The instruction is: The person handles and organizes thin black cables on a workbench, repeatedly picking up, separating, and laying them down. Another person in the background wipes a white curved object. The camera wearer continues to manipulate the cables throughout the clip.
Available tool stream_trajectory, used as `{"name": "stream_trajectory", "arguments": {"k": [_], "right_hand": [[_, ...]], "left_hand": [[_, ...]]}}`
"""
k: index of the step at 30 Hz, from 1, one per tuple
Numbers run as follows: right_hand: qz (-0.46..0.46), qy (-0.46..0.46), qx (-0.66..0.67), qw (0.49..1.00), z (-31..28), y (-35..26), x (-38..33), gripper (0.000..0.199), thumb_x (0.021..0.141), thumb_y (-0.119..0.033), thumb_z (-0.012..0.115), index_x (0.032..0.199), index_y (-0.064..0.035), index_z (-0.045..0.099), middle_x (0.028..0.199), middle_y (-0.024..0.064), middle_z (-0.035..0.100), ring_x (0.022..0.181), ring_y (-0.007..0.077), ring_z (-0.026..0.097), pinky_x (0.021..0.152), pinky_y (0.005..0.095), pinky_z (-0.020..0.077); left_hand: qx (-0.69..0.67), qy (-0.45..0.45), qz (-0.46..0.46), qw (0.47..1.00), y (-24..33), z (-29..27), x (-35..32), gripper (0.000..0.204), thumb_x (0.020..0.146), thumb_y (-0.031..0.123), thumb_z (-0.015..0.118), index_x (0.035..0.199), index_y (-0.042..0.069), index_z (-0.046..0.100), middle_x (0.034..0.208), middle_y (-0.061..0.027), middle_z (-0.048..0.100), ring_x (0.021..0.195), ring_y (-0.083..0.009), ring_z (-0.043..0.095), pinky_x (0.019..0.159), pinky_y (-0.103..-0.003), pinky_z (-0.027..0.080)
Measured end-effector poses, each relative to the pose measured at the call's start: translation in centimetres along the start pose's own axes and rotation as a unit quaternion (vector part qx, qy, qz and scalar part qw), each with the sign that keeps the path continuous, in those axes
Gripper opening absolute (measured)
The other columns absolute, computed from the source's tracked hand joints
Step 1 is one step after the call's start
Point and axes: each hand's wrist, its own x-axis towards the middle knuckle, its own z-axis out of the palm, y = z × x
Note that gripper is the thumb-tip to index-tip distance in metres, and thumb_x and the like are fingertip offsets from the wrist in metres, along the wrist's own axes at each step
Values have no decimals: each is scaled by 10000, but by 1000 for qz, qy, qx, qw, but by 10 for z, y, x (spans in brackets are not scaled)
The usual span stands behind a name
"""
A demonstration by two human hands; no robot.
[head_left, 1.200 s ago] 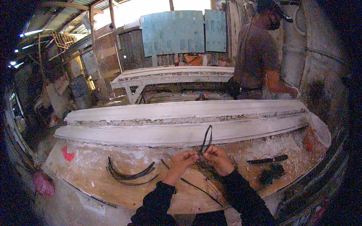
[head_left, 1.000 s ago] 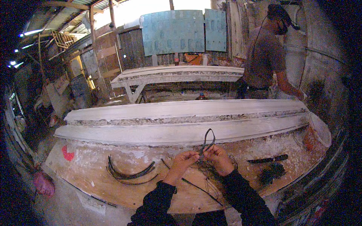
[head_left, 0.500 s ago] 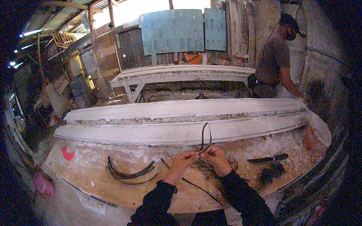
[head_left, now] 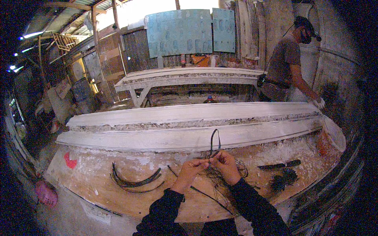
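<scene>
Both my hands meet over the wooden board, fingertips pinched close together. Between them a thin black strip (head_left: 213, 137) rises and bends over in a narrow loop. My right hand (head_left: 225, 166) grips the strip near its lower ends. The fingers of my left hand (head_left: 193, 168) are pinched right beside it, on what seems to be the strip's end or a thread. Under my hands lies a tangle of dark thread (head_left: 215, 172). Several curved black strips (head_left: 136, 181) rest to the left, and one straight black strip (head_left: 208, 197) lies between my forearms.
A knife (head_left: 279, 165) and a bundle of short black pieces (head_left: 284, 179) lie on the board's right. Long white plaster mouldings (head_left: 189, 135) run behind. An orange bucket (head_left: 325, 143) stands at the right end; another person (head_left: 287, 59) leans there. A red scrap (head_left: 70, 160) lies far left.
My hands stay nearly in place, with small finger movements at the strip. The other person at the right has shifted, with the arm reaching slightly farther right.
</scene>
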Motion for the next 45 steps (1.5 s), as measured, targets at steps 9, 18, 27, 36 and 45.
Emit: {"name": "stream_trajectory", "arguments": {"k": [9, 18, 27, 36, 45], "right_hand": [[-16, 13, -12, 1000, 3, -2, -4, 186, 790, -171, 619, 734, -71, 472, 714, 8, 557, 666, 71, 495, 624, 213, 412], [-79, 30, -97, 992, 5, 1, -3, 185, 790, -154, 609, 727, -62, 462, 703, 10, 544, 675, 80, 500, 628, 236, 416], [-79, 34, -81, 993, 7, -7, -5, 174, 769, -126, 610, 719, -65, 455, 701, 2, 499, 675, 88, 477, 637, 237, 398], [-78, 17, -22, 997, 7, -13, -3, 148, 761, -147, 617, 856, -67, 537, 886, 25, 494, 903, 146, 466, 771, 281, 383], [50, 82, 195, 976, -11, -36, 2, 312, 782, -137, 570, 1081, -66, 516, 900, -9, 494, 834, 77, 450, 748, 207, 355]], "left_hand": [[38, 16, 33, 999, -1, 1, -1, 226, 748, 142, 643, 939, 21, 637, 909, -40, 633, 855, -124, 556, 825, -248, 388], [22, 6, 6, 1000, -3, 0, 1, 241, 742, 135, 650, 951, 15, 630, 936, -50, 630, 874, -109, 555, 836, -244, 389], [51, 6, 13, 999, -3, 1, 2, 245, 752, 140, 643, 964, 18, 626, 937, -39, 628, 859, -93, 552, 807, -226, 407], [210, 14, 47, 976, -8, 0, 2, 190, 741, 128, 645, 895, 18, 640, 807, -31, 633, 722, -89, 556, 653, -223, 443], [302, 18, 125, 945, -15, 3, 2, 164, 713, 128, 661, 855, 46, 650, 749, -50, 625, 649, -104, 555, 606, -233, 447]]}}
